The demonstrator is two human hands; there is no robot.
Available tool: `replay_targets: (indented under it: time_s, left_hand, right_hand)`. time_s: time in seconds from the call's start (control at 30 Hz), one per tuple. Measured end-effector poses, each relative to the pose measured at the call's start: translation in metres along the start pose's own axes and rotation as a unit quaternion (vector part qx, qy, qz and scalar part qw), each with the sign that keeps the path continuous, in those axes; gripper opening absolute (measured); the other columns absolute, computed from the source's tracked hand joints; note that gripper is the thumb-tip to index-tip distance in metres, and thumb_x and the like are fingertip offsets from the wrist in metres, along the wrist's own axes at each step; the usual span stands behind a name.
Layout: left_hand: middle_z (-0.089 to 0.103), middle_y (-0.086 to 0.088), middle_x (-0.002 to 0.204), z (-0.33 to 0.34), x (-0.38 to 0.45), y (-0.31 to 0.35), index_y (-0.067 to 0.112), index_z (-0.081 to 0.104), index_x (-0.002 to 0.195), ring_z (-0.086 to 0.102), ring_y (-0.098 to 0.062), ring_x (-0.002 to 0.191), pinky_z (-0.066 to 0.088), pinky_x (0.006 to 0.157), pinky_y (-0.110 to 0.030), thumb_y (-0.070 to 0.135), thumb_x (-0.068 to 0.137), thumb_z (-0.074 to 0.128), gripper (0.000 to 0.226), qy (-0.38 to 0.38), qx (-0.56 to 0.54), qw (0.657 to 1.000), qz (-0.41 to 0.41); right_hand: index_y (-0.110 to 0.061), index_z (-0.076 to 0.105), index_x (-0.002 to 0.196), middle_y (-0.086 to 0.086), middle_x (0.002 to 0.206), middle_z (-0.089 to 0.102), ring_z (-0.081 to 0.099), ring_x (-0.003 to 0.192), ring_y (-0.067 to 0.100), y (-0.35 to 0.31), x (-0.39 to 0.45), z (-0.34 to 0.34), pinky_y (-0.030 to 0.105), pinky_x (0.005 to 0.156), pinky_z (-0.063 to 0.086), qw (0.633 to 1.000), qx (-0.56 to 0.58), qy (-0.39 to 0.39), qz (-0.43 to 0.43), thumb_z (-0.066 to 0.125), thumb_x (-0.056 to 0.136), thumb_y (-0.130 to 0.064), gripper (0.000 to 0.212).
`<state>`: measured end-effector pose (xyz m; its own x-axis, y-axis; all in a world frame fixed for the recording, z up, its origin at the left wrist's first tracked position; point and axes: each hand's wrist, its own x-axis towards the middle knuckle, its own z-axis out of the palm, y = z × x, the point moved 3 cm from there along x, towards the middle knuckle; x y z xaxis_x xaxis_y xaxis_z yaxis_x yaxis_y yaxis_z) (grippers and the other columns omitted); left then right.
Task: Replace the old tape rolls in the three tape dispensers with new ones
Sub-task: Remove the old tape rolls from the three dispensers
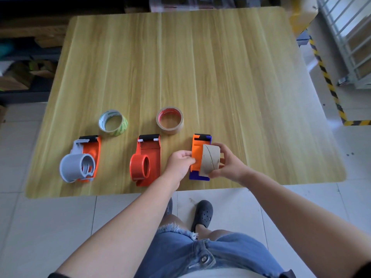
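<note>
cardboard core (210, 159) sits on orange-and-blue dispenser (197, 155), lower centre-right of frame. right hand (226, 163) clamps the core, left hand (181, 162) pins the dispenser's edge. advice: pull core straight off hub, keep dispenser braced flat on table (200, 67).

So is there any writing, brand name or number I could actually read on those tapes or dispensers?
Nothing can be read.
Clear tape roll with green print: lettering on its inner core, too blurred to read.
Brown tape roll with red inner core: pale marks on the red, too blurred to read.
Bare cardboard core held on the orange and blue dispenser: only seam lines, no text.
</note>
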<state>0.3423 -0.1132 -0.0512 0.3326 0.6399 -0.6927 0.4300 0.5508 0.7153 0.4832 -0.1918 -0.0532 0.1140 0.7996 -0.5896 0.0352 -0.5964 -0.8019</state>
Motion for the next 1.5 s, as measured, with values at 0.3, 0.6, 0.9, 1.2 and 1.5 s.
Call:
replay_targets:
  time_s: [0.3,0.6,0.9,1.2,1.5]
  left_hand:
    - [0.063,-0.005,0.08,0.001,-0.004,-0.015,0.015,0.056,0.082,0.058,-0.02,0.076,0.048,0.087,-0.037,-0.005,0.084,0.053,0.021,-0.007,-0.01,0.999,-0.029]
    - [0.062,-0.007,0.087,0.003,-0.002,-0.019,0.016,0.052,0.082,0.058,-0.026,0.088,0.049,0.089,-0.041,-0.006,0.082,0.059,0.023,0.0,0.068,0.997,-0.036]
    - [0.058,-0.002,0.108,-0.035,0.008,0.047,0.01,0.052,0.116,0.055,-0.016,0.094,0.046,0.083,-0.03,0.012,0.084,0.061,0.033,0.071,0.222,0.963,0.135]
    - [0.048,-0.003,0.14,-0.102,0.063,0.081,0.013,0.043,0.133,0.047,-0.02,0.125,0.036,0.092,-0.026,0.028,0.093,0.049,0.043,0.107,0.245,0.96,0.084]
    - [0.055,-0.007,0.134,-0.108,0.087,0.092,0.012,0.049,0.132,0.051,-0.022,0.122,0.036,0.09,-0.026,0.027,0.094,0.05,0.042,0.035,0.185,0.981,0.045]
  right_hand:
    - [-0.029,0.038,0.126,-0.005,0.113,0.048,0.054,0.094,0.011,0.001,-0.009,-0.023,0.022,0.067,0.051,0.997,0.066,0.039,-0.003,0.068,0.053,-0.008,0.081]
    - [-0.02,0.031,0.143,-0.008,0.118,0.047,0.054,0.099,0.01,-0.02,-0.001,-0.019,0.018,0.068,0.048,0.994,0.054,0.085,-0.036,0.069,0.056,-0.018,0.095]
    - [-0.027,0.028,0.144,-0.004,0.127,0.033,0.041,0.116,0.012,-0.078,0.037,-0.008,0.027,0.091,0.042,0.981,-0.038,0.176,-0.07,0.083,0.06,-0.028,0.1]
    - [-0.024,0.026,0.147,0.003,0.144,0.032,0.031,0.129,0.028,-0.132,0.095,0.03,0.037,0.103,0.038,0.916,-0.347,0.167,-0.116,0.075,0.067,-0.037,0.095]
    - [-0.015,0.027,0.147,0.003,0.148,0.033,0.027,0.136,0.026,-0.128,0.128,0.057,0.035,0.111,0.029,0.904,-0.37,0.181,-0.117,0.071,0.072,-0.05,0.093]
